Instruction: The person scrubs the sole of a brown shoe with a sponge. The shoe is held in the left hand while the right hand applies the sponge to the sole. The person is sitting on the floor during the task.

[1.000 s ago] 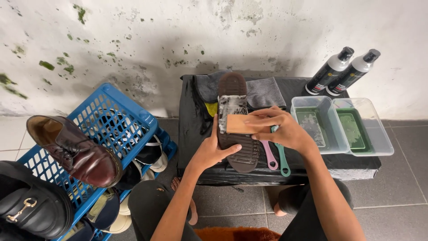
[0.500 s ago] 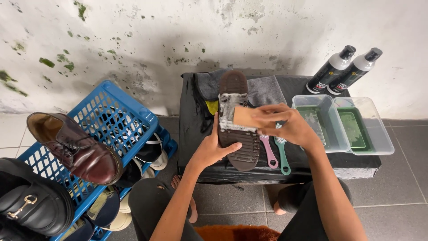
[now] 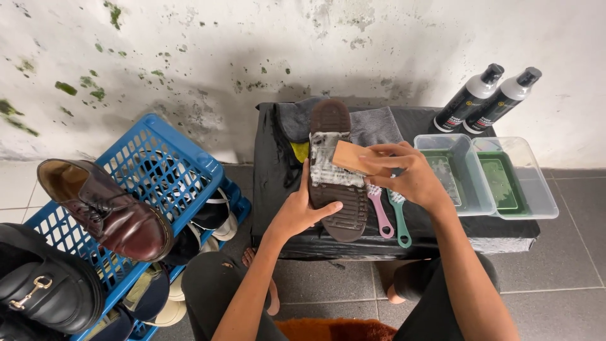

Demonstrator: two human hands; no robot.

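My left hand (image 3: 302, 209) grips a dark brown shoe (image 3: 336, 170) turned sole up over a low black table (image 3: 404, 233). White foam covers the middle of the sole. My right hand (image 3: 407, 177) holds a wooden-backed brush (image 3: 350, 156) flat against the foamy part of the sole. A pink brush (image 3: 379, 211) and a green brush (image 3: 399, 218) lie on the table just right of the shoe, under my right wrist.
Two clear plastic tubs (image 3: 489, 177) sit on the table's right side, with two black-and-white bottles (image 3: 492, 98) behind them. Grey cloths (image 3: 375, 126) lie at the back. A blue crate (image 3: 158, 189) at left holds shoes; a brown leather shoe (image 3: 107, 211) and a black shoe (image 3: 44, 284) rest on it.
My right hand has slid the wooden brush up the sole, from the middle toward the heel end, spreading more foam. The left hand keeps the same grip.
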